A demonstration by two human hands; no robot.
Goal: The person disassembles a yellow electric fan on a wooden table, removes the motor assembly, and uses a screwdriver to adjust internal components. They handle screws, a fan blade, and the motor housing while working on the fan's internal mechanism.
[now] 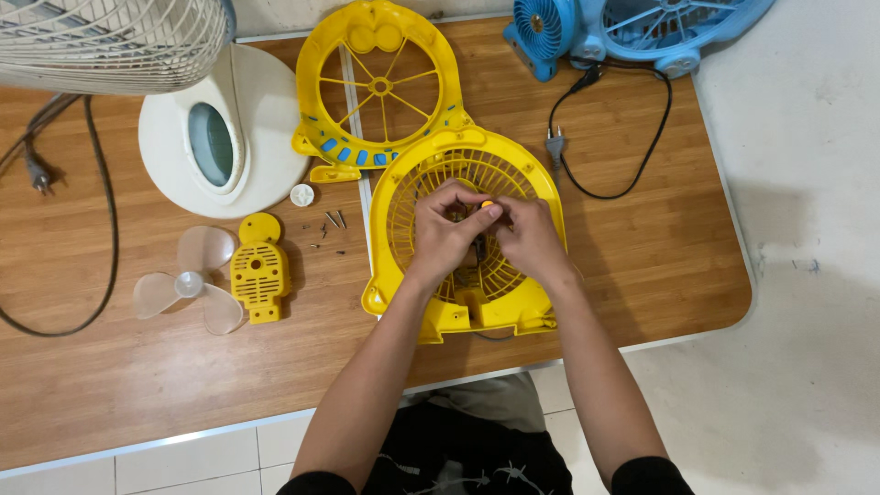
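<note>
On the wooden table [642, 266], directly before the person, lies a yellow fan housing [412, 183] with a round grille, flat on the surface near the front edge. Both hands meet over the centre of its grille. The left hand [445, 236] is curled, thumb and forefinger pinched around a small orange-tipped part [487, 204] at the hub. The right hand [530, 240] is likewise curled close, its fingers touching the same spot from the other side; whether it grips anything of its own cannot be told, as the fingers hide the contact point.

Behind the housing, touching its upper left rim, lies a second yellow fan frame [316, 92] with open spokes and blue buttons along its lower arc. To the left of the housing are a few loose screws [332, 222] and a small white cap [302, 194]. Further left lie a yellow motor cover [259, 269] and, just beside it, a clear three-blade propeller [191, 283]. A white fan base [266, 119] stands at the rear left, under a white wire fan guard [110, 41], with a dark cord [108, 229] trailing across the table. At the rear right sits a blue fan [632, 32], its black power cable and plug [556, 144] lying loose on the wood.
</note>
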